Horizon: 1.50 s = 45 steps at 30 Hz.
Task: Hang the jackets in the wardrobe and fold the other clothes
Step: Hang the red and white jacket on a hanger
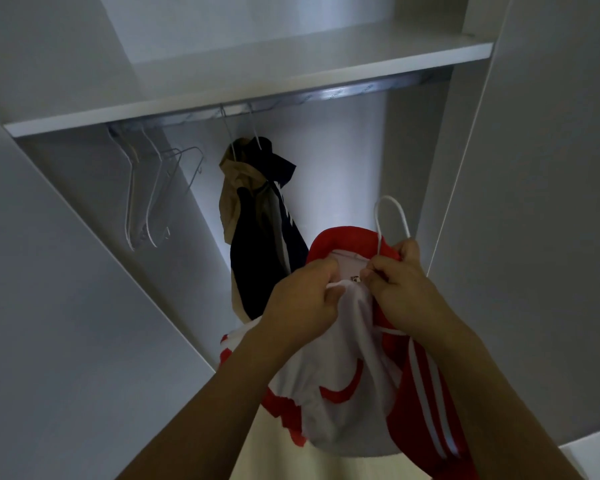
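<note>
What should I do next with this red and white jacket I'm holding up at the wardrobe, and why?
Probably lift the jacket and hook its white hanger over the rail, to the right of the two jackets already hanging. Both hands, left and right, grip the collar, the hook sticks up free above it, and that stretch of rail looks bare.

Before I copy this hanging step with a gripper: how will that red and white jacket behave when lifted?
Probably floppy: the red and white jacket sags in loose folds below both hands. Likely light, since the left hand and right hand hold it by pinches. It may slide on the thin white hanger.
</note>
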{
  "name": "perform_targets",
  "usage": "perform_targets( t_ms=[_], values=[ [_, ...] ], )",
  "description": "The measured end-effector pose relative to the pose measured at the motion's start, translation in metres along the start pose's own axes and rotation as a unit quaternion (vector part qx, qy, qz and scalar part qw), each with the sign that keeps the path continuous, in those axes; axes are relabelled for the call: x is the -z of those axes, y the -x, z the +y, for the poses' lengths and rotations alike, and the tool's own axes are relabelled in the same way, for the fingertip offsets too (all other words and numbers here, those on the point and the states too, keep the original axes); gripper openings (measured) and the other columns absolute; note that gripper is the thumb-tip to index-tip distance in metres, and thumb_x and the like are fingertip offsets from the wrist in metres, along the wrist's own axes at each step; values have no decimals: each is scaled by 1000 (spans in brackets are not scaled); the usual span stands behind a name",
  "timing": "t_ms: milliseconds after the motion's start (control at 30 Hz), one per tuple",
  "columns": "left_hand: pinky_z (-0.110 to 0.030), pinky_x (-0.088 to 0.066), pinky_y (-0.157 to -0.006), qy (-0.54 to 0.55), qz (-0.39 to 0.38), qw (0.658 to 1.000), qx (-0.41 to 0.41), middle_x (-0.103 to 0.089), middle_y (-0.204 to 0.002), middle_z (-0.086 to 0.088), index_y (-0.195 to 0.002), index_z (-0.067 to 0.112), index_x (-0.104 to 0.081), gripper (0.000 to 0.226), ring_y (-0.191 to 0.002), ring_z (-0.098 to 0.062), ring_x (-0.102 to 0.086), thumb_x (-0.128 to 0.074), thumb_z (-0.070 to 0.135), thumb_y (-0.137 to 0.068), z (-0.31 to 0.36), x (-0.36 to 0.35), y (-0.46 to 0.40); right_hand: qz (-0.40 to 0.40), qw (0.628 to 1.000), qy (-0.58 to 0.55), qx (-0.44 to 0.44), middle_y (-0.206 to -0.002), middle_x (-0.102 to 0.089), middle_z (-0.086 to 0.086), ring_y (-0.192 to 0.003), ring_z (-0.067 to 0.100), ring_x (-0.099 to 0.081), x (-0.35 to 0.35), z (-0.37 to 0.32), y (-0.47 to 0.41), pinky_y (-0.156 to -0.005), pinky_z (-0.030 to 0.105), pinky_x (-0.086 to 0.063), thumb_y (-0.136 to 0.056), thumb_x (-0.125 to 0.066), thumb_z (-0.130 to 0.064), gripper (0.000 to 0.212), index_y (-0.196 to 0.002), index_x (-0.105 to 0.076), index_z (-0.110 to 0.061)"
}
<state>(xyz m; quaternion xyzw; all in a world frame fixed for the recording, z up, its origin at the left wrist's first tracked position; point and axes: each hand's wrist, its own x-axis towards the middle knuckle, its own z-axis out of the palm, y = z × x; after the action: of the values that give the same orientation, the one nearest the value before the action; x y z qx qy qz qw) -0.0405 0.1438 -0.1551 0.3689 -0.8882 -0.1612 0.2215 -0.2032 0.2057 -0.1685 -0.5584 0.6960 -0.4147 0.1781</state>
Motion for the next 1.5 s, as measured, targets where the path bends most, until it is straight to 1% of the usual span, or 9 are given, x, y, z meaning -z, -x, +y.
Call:
perform_targets(
  t_ms=[133, 300, 433, 633, 767, 933, 1067, 1200, 1500],
  values=[
    [-34, -50, -62, 73, -52, 992, 85, -52, -70, 8, -74, 28, -45, 24, -64, -11, -54, -60, 30, -93, -4, 6, -1, 15, 998, -44, -29, -103, -32, -10, -79, 1, -51, -5, 0, -5, -71, 12, -37, -95, -55, -19, 34, -63, -57, -29],
    [-30, -44, -54, -71, 25, 994, -76, -38, -76, 16, -88, 24, -49, 9, -61, -10, -46, -54, 23, -96, 3, 11, 9, 25, 969, -186, -161, -107, -48, 13, -76, 16, -51, -8, 4, -14, -63, 25, -40, -93, -51, -11, 24, -70, -49, -17],
    [-33, -48, -59, -43, 36, 995, -85, -41, -80, 12, -87, 22, -47, 14, -64, -13, -49, -48, 26, -101, 0, 17, 13, -45, 992, -105, -45, -97, -42, -5, -76, -7, -49, -4, 1, -11, -69, 4, -37, -98, -51, -17, 35, -64, -58, -17],
    [-15, -27, -56, -9, 26, 998, -53, -34, -70, 18, -84, 26, -40, 20, -58, -2, -38, -49, 29, -100, -6, 19, 16, -74, 991, -110, 21, -99, -37, -4, -83, -2, -45, 0, -3, -2, -77, 5, -37, -90, -65, -22, 30, -59, -65, -25],
    [-23, -37, -56, 8, 18, 999, -46, -37, -69, 14, -81, 22, -42, 21, -58, -8, -41, -50, 28, -100, -6, 19, 17, -143, 986, -81, 32, -104, -35, -4, -77, -9, -43, 10, 0, 1, -74, 1, -38, -86, -69, -20, 17, -69, -68, -18],
    [-31, -45, -61, 14, -16, 997, -72, -43, -73, 11, -80, 19, -46, 20, -65, -12, -47, -56, 25, -96, 2, 20, 21, -11, 986, -161, -47, -101, -42, -4, -78, -10, -51, 9, 20, -12, -73, 1, -37, -86, -67, -10, 20, -67, -68, -9],
    [-15, -41, -59, 38, -113, 993, -11, -51, -73, 8, -76, 26, -48, 20, -68, -9, -52, -58, 26, -94, -20, 32, 36, 147, 949, -225, -161, -98, -53, 15, -82, 19, -59, 25, 46, -29, -75, 26, -46, -85, -65, -13, 28, -58, -67, -20],
    [-15, -36, -59, 5, -252, 963, 94, -52, -76, 9, -72, 29, -45, 22, -68, -6, -49, -58, 18, -86, -38, 36, 39, 111, 953, -247, -139, -107, -58, 24, -79, 16, -62, 27, 34, -39, -73, 26, -49, -81, -69, -24, 15, -67, -75, -23],
    [-25, -49, -81, 181, -124, 971, 100, -65, -111, 6, -123, 28, -58, 36, -97, -11, -62, -55, 48, -93, 4, -23, -18, -3, 981, -192, 4, -96, -51, 7, -76, -6, -55, 13, -20, -32, -69, 3, -40, -91, -63, -15, 34, -60, -67, -28]
  ],
)
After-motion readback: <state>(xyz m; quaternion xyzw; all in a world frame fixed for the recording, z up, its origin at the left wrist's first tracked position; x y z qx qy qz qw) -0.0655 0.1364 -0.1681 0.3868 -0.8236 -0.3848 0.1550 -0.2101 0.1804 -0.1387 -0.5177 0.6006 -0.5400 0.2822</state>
